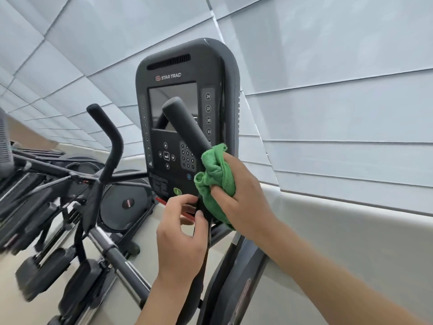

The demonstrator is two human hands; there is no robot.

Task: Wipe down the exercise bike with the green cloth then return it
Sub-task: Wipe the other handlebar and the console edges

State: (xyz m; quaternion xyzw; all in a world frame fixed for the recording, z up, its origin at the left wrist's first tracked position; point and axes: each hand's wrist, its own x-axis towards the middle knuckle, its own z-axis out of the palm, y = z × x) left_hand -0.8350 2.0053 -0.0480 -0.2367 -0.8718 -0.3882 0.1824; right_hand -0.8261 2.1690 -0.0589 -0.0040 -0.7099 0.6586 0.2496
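The right hand (236,193) grasps the bunched green cloth (216,174) and presses it against the near handlebar (185,127) of the exercise bike (187,73), the fingers curled over the fabric so that folds of it bulge out above and below the knuckles. The cloth sits partway down the dark padded bar, just below the stretch that rises bare to its rounded tip in front of the console screen (173,99). The left hand (181,233) is clenched round the same bar lower down, thumb on the near side and fingers wrapped behind, just beneath the cloth and close to the right hand. Behind both hands stands the black console, marked STAR TRAC, with a dark screen, a column of numbered buttons (208,113) along its right edge, a keypad (187,156) and a green button (177,191) near its lower rim. To the left a second handlebar (110,141) angles upward, and beyond it a row of similar machines (46,184) recedes, blurred. Pale window blinds (328,78) fill the background, with a light ledge (351,226) running beneath them to the right of the right forearm.
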